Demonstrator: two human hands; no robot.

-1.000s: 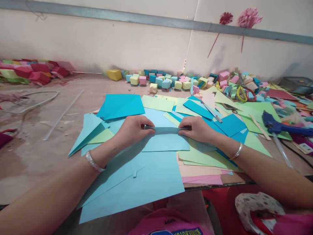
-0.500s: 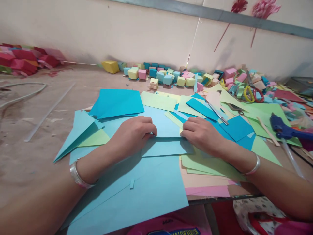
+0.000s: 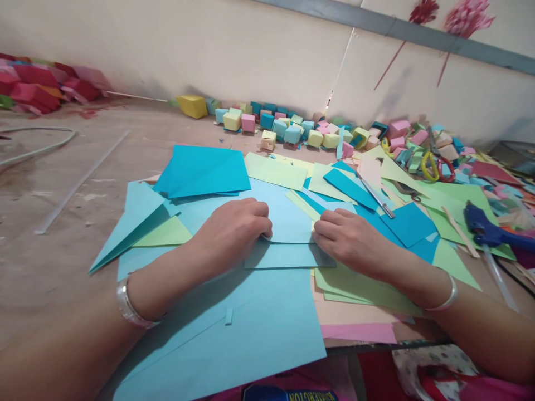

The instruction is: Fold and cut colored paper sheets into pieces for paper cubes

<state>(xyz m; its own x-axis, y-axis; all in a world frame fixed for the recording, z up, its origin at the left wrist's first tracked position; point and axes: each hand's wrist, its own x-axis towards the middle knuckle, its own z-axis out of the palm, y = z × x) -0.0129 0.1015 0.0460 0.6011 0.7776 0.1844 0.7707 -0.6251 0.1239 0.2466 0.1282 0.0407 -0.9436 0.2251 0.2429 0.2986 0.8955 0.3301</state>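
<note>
Between my two hands lies a light blue paper sheet (image 3: 288,214), its near edge curled over a flat strip of the same colour. My left hand (image 3: 240,228) pinches the left end of that edge, fingers closed. At the right end, my right hand (image 3: 349,236) pinches it the same way. Under both hands spreads a large light blue sheet (image 3: 259,328) with a tiny paper scrap (image 3: 228,316) on it. To the left stand a folded light blue sheet (image 3: 129,217) and a darker blue sheet (image 3: 204,170). The fingertips are partly hidden.
Small paper cubes (image 3: 292,132) line the wall, with red ones (image 3: 35,92) at far left. A cutter knife (image 3: 376,195), scissors (image 3: 437,164) and a blue glue gun (image 3: 487,225) lie to the right. Green sheets (image 3: 363,287) lie by the table's front edge.
Both hands have come slightly nearer with the pinched edge, which now lies lower over the strip beneath, leaving less of that strip showing. The view has shifted a little.
</note>
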